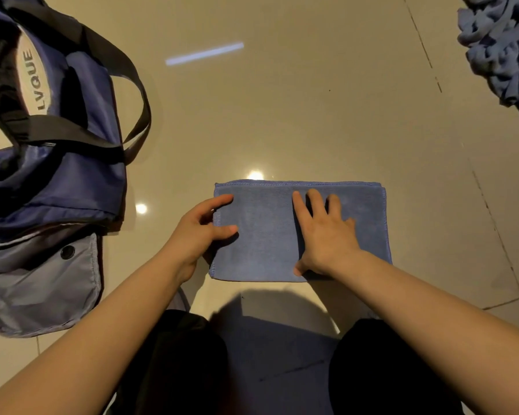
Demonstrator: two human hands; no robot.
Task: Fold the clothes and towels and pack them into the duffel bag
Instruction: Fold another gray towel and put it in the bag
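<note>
A blue towel [264,235] lies folded into a flat rectangle on the tiled floor in front of my knees. My left hand [198,232] pinches its left edge, thumb on top and fingers curled round the hem. My right hand [324,232] lies flat on the towel's middle, fingers straight and pressing down. The navy duffel bag [51,175] sits at the left, slumped, with black straps and a grey flap toward me.
A crumpled pile of blue-grey cloth [504,52] lies at the far right top corner. My dark-clad knees [282,369] fill the bottom of the view. Glossy beige floor tiles [282,115] stretch between the bag and the pile.
</note>
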